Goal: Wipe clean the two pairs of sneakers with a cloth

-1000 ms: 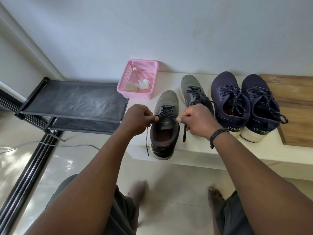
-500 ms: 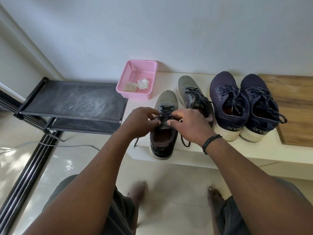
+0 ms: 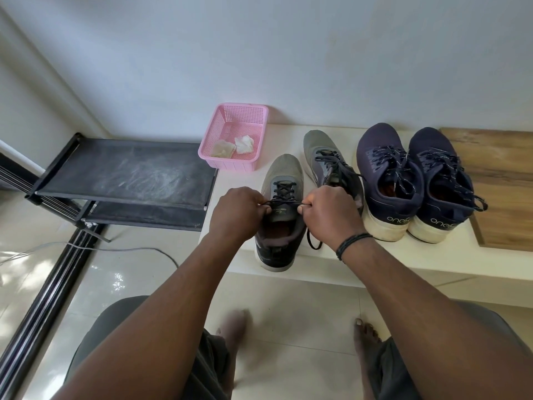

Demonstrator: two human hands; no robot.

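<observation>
A grey sneaker (image 3: 284, 174) stands at the front edge of the white ledge (image 3: 450, 255), heel toward me. My left hand (image 3: 236, 215) and my right hand (image 3: 328, 212) each pinch an end of its black lace (image 3: 284, 202), which is stretched taut across the tongue. The second grey sneaker (image 3: 320, 148) lies behind my right hand, partly hidden. Two navy sneakers (image 3: 386, 174) (image 3: 435, 166) with white soles stand side by side to the right. Two crumpled cloths (image 3: 243, 143) (image 3: 222, 148) lie in a pink basket (image 3: 230, 122) at the back left of the ledge.
A black shoe rack (image 3: 127, 174) with a dusty fabric shelf stands left of the ledge. A wooden board (image 3: 501, 180) lies at the far right. A thin cable (image 3: 138, 251) runs over the tiled floor. My bare feet (image 3: 366, 330) are below the ledge.
My hands came together over the grey sneaker's tongue, then moved apart again. The lace is now pulled tight between them.
</observation>
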